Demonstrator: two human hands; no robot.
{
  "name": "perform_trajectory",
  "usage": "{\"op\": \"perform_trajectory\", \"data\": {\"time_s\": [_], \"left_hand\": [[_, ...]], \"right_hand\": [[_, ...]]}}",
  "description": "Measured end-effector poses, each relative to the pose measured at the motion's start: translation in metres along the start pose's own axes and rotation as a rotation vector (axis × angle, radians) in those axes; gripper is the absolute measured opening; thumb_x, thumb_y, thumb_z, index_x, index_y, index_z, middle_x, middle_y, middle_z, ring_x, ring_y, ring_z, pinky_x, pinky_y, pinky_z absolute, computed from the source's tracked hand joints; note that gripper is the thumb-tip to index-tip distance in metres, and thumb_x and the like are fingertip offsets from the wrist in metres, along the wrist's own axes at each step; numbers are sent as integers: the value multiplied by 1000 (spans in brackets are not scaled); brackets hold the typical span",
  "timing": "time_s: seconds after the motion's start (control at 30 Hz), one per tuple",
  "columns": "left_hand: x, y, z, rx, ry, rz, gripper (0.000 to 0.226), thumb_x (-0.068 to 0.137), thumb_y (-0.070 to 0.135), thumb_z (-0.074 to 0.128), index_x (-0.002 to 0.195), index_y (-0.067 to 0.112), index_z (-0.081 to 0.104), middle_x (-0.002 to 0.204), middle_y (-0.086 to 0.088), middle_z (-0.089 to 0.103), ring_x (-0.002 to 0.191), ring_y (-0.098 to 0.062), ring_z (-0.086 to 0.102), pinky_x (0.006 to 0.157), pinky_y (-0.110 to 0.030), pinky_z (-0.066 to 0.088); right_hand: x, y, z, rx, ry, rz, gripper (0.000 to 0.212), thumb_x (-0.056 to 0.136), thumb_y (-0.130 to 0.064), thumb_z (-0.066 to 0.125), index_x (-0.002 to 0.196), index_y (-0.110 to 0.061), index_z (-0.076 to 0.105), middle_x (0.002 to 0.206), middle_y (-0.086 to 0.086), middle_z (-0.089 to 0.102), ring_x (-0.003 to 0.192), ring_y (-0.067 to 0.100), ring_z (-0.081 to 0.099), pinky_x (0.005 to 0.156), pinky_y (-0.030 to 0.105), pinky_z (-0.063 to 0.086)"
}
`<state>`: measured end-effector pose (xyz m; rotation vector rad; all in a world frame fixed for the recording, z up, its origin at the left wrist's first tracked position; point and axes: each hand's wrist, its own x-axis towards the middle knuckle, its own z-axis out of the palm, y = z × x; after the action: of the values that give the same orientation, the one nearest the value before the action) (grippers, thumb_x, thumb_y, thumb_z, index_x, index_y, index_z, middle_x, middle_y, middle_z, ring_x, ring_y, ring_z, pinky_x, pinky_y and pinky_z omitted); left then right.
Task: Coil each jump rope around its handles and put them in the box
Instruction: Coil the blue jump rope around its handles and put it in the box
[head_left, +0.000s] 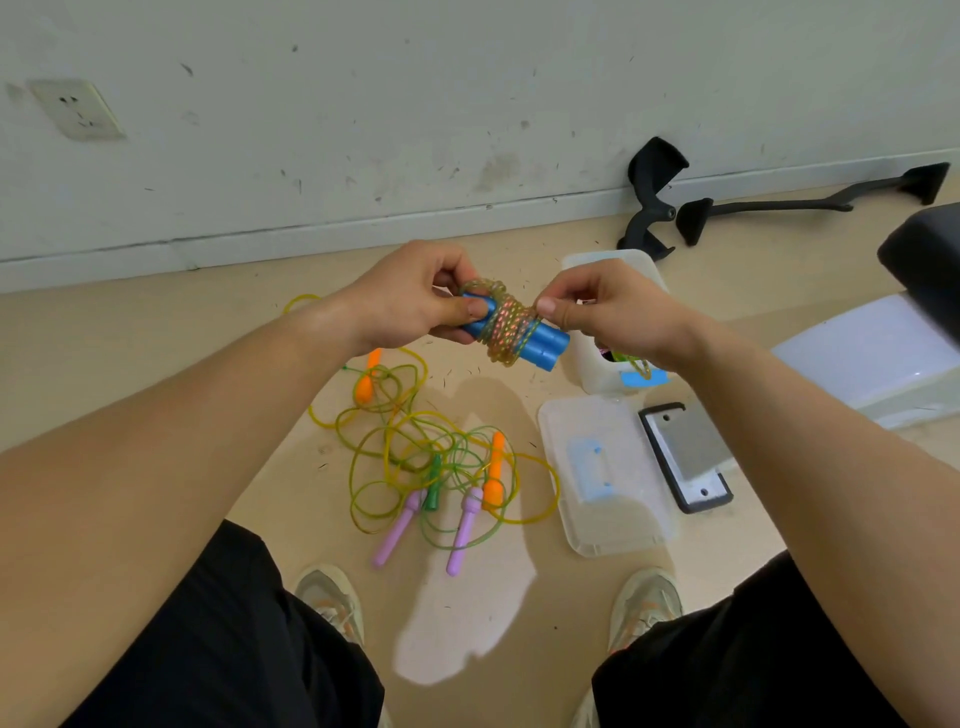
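Observation:
My left hand (410, 299) grips a pair of blue handles (540, 345) held side by side above the floor, thumb on top. A yellow-green rope (506, 327) is wound in many turns round their middle. My right hand (605, 312) pinches the rope at the right side of the coil. Behind my right hand stands the clear plastic box (597, 374), with something coloured inside it. On the floor below lies a tangle of yellow and green ropes (415, 457) with orange handles (493, 473), purple handles (465, 530) and a green handle (432, 486).
The box's clear lid (608, 478) lies flat to the right of the tangle, next to a black-framed plate (685, 457). Black chair parts (654, 197) lean at the wall. A white object (872, 353) sits at right. My shoes (332, 603) stand near the bottom.

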<state>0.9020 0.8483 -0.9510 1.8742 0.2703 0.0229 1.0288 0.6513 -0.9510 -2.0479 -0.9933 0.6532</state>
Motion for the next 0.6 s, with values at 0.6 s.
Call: {"op": "perform_trajectory", "data": {"time_s": [0.6], "left_hand": [[1, -6, 9, -378, 259, -147, 16, 95, 0, 58, 83, 9, 55, 88, -10, 61, 76, -14, 69, 65, -21, 60]], "right_hand": [[-1, -7, 34, 469, 150, 270, 24, 99, -9, 45, 106, -14, 68, 67, 0, 53, 49, 9, 29, 45, 23, 25]]}}
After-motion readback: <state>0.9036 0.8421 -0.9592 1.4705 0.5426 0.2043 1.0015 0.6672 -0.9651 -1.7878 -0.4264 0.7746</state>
